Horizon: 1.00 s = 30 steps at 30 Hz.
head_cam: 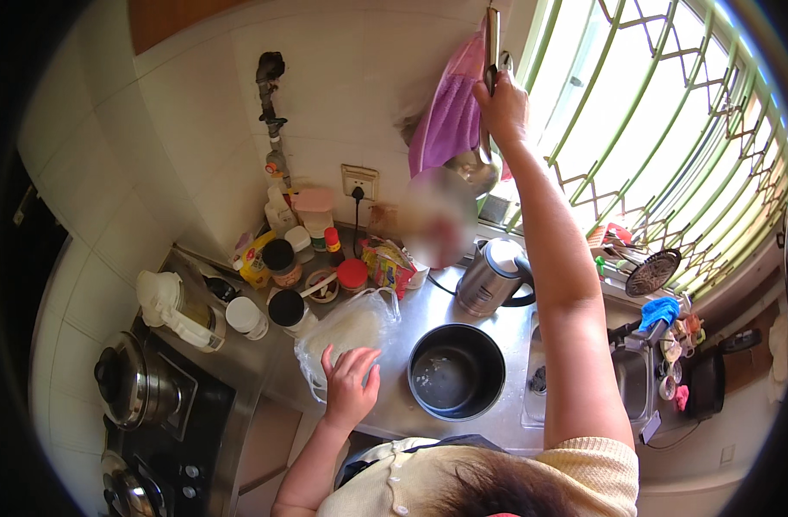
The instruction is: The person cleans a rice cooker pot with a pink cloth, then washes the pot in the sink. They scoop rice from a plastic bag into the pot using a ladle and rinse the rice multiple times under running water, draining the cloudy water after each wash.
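Observation:
My right hand (507,111) is raised at the wall beside the window, its fingers around the handle of a metal utensil (492,39) that hangs there with others. A purple towel (442,123) hangs just left of it. My left hand (352,388) is over the near edge of a clear plastic bag (352,329) with pale contents; its fingers are spread, and whether they touch the bag is unclear. Right of that hand, a black pot (457,371) stands on the steel counter, with a few pale bits inside. Behind the pot is a steel electric kettle (487,278).
Jars and bottles, one with a red lid (352,274), crowd the back left counter. A gas stove (193,413) at left bears a lidded steel pot (125,381). A sink (631,381) lies right of my right arm. Window bars (626,129) rise behind it.

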Motion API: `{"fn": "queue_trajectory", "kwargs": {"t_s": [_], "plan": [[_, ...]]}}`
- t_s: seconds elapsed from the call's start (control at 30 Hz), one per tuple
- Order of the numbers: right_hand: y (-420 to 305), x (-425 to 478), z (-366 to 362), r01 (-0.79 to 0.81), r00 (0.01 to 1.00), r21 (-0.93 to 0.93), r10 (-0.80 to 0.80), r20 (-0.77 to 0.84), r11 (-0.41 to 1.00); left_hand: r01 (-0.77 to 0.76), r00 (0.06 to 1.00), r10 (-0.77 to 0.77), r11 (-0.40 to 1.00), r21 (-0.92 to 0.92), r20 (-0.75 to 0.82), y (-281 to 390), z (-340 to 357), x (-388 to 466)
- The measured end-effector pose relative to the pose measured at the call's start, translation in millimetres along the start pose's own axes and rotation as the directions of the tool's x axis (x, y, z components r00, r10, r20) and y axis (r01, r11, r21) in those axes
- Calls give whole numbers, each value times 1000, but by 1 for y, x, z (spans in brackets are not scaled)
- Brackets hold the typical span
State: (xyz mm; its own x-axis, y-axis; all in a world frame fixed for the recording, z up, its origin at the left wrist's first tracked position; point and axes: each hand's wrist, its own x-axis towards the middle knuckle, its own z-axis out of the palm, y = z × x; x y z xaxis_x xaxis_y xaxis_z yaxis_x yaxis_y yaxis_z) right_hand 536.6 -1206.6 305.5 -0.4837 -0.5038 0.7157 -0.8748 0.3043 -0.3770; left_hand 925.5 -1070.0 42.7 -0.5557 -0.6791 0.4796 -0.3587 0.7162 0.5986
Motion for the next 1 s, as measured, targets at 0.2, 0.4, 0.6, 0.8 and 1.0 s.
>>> {"fn": "queue_trajectory", "kwargs": {"t_s": [0.2,0.4,0.6,0.8,1.0], "plan": [[-18,14,-42,97,995,-71,-99,-24,993,-56,998,57,996,-69,23,-2,3,8],[-27,38,-85,76,997,-183,-76,7,980,-90,996,92,992,-86,16,-3,2,13],[-10,-57,-134,20,964,524,-155,215,851,-64,997,54,976,-209,-56,-6,-10,20],[6,-267,-136,-186,976,828,3,218,528,228,965,-107,790,-569,238,5,11,10],[17,-390,-120,-284,959,900,111,262,329,733,667,-142,301,-610,731,-2,22,-17]]}}
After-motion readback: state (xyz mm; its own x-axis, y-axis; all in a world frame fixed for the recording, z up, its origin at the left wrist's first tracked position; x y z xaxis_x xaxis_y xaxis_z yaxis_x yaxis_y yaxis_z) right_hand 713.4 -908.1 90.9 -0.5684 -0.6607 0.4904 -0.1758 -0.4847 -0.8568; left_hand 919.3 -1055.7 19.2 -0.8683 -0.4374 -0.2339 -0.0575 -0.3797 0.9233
